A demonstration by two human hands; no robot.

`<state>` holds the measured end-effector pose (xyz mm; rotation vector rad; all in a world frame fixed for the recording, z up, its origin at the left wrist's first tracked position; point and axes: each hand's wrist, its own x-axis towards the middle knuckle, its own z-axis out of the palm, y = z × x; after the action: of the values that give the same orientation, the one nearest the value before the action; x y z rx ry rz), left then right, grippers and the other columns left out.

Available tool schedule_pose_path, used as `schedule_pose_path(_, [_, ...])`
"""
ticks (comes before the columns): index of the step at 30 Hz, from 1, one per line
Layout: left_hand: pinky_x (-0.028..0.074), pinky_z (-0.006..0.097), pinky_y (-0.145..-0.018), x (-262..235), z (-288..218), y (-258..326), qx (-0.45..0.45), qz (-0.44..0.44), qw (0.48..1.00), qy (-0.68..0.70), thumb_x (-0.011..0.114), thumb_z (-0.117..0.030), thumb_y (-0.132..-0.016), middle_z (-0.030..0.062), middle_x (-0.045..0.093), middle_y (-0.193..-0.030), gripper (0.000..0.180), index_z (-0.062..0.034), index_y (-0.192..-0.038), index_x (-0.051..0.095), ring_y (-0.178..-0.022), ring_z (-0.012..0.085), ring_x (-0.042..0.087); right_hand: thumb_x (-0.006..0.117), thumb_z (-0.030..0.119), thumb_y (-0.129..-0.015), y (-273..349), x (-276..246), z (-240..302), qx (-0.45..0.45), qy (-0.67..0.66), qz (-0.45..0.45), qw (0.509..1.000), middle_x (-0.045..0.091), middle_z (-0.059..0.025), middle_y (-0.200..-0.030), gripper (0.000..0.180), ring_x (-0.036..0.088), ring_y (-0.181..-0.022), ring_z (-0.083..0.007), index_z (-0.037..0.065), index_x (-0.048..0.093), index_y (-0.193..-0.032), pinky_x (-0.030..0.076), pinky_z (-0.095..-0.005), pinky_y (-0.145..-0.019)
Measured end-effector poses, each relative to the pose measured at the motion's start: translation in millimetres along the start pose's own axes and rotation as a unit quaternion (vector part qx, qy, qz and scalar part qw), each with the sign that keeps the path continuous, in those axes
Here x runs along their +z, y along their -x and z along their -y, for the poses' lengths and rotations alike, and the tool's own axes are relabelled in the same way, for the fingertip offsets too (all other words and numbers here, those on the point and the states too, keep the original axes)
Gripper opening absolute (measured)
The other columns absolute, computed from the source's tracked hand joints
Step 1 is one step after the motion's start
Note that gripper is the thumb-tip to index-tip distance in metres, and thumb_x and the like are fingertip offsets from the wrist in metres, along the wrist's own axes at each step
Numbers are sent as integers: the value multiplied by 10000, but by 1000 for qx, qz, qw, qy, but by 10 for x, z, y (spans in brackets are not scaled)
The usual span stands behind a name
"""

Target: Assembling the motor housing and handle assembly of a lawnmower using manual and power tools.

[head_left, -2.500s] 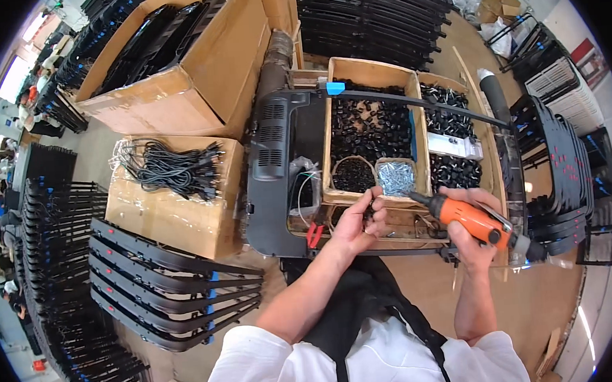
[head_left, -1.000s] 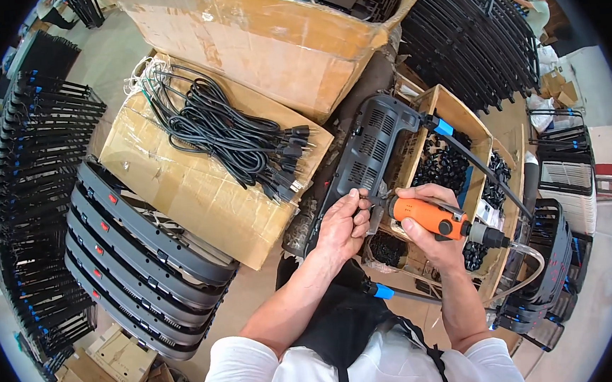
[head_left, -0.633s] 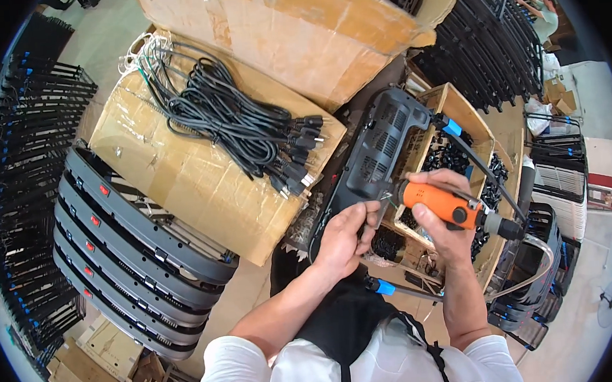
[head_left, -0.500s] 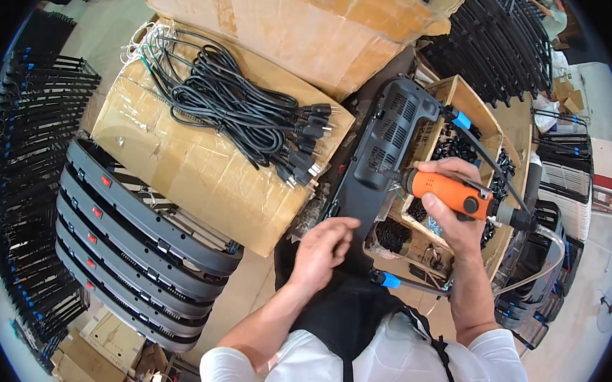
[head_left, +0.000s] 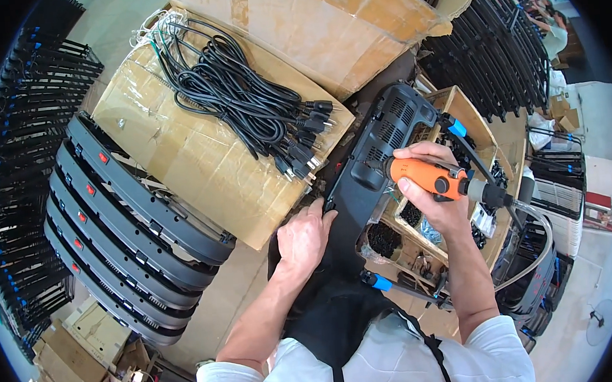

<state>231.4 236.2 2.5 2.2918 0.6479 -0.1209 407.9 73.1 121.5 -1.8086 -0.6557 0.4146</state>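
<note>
Black plastic housing: long moulded panel with vent slots at its far end, lying on the bench just in front of the person, between the flat carton on the left and the wooden tray of small black parts on the right. By its look, a stiff, hollow shell, fairly light for its length and smooth enough to slide; the ribbed vent area is judged the weakest part, the plain long edges the safest place to grip or press. Left hand: palm down, fingers loosely spread, fingertips resting on the near left edge of the housing, gripping nothing. Right hand: closed round the orange power screwdriver, its tip set against the housing's right side near the middle; a hose trails from the tool's rear toward the right. The driver looks dense and rigid, best held at its orange barrel as now. Bundle of black power cords: limp, tangled, lying on the flat carton, plug ends just beside the housing. Stack of similar black panels at the near left, well apart from both hands.
</note>
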Motion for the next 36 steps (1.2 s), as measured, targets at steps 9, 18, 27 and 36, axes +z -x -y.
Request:
schedule_pose_path(9, [583, 452, -629, 160, 14, -1, 55, -59, 996, -25, 753, -331, -954, 123, 741, -882, 334, -76, -1167, 718, -792, 322, 744, 793, 21, -891, -25, 16, -104, 11, 26, -8, 1000, 711, -145, -1276, 511, 676, -1214, -241, 5, 555, -1342, 536, -402, -1081])
schedule_pose_path(18, [587, 430, -606, 164, 20, 2, 71, -54, 995, -54, 762, -321, -944, 104, 739, -867, 366, -65, -1202, 721, -765, 296, 744, 807, 6, -884, -60, 51, -156, 14, 25, -18, 999, 668, -81, -1296, 407, 675, -1183, -207, 20, 659, -1263, 540, -360, -1051])
schedule_pose_path(27, [598, 450, -666, 138, -8, 59, 69, -60, 996, 10, 759, -274, -950, 147, 753, -897, 297, -51, -1142, 718, -784, 342, 741, 818, 23, -892, -74, 77, -136, 10, 9, -25, 1000, 693, -111, -1278, 451, 690, -1168, -213, 16, 618, -1297, 543, -371, -1053])
schedule_pose_path(36, [606, 438, -691, 219, 55, 39, 70, -71, 994, 54, 774, -233, -935, 176, 762, -898, 283, -34, -1124, 710, -792, 351, 749, 799, -7, -892, -52, 49, -115, 8, 31, -19, 999, 701, -131, -1274, 482, 695, -1175, -232, 8, 577, -1320, 555, -377, -1044])
